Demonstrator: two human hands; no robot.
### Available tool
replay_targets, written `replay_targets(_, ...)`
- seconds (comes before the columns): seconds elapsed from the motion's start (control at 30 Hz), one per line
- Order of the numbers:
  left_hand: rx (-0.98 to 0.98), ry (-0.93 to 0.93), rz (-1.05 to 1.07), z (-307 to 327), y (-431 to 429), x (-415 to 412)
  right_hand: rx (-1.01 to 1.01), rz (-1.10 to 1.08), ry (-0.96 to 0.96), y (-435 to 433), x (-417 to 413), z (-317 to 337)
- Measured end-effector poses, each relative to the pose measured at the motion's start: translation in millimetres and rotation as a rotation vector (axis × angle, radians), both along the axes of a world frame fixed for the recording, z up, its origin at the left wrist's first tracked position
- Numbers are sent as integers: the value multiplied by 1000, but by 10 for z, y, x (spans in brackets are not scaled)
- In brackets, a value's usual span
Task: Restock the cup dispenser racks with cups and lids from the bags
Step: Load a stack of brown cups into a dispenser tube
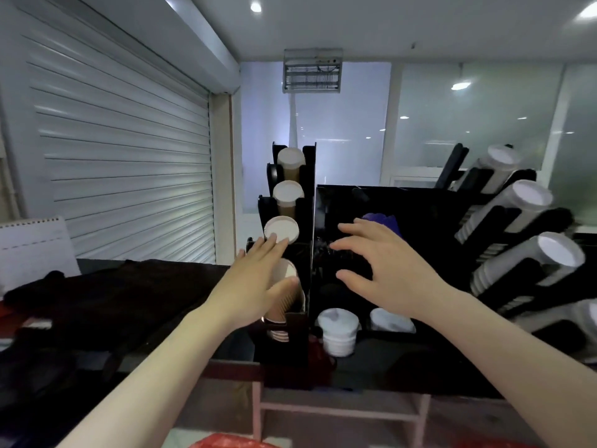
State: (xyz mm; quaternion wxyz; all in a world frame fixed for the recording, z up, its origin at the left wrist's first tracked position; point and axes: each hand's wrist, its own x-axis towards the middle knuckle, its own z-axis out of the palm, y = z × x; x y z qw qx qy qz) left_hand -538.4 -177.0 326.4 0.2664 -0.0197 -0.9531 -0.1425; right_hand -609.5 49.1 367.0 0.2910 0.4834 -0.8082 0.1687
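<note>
The ribbed brown cups (286, 307) sit in the lowest slot of the narrow black rack (309, 205), near the counter's front edge and just left of centre. Your left hand (255, 282) lies across them with fingers straight. Its fingertips touch the white end of the stack above (284, 227) and the thumb rests on the brown stack's rim, so it grips nothing. Your right hand (384, 263) hovers over the dark tray (420, 202) to the right, fingers spread and empty.

The risk I see is a sideways push. The rack is tall and thin, and pressing two stacks at once could tip it or drive the brown cups in crooked. The white lids (337, 331) stand just beside its foot and could be knocked off.
</note>
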Motion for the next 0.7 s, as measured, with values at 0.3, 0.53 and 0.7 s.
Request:
replay_targets(0.3,69,54,-8,-46,3,63,-55,-76,-88,258,147,-191)
replay_targets(0.53,52,57,25,-28,23,17,-51,-93,-87,279,182,-170)
replay_targets(0.7,11,58,41,-41,5,12,-54,-97,-93,291,170,-108)
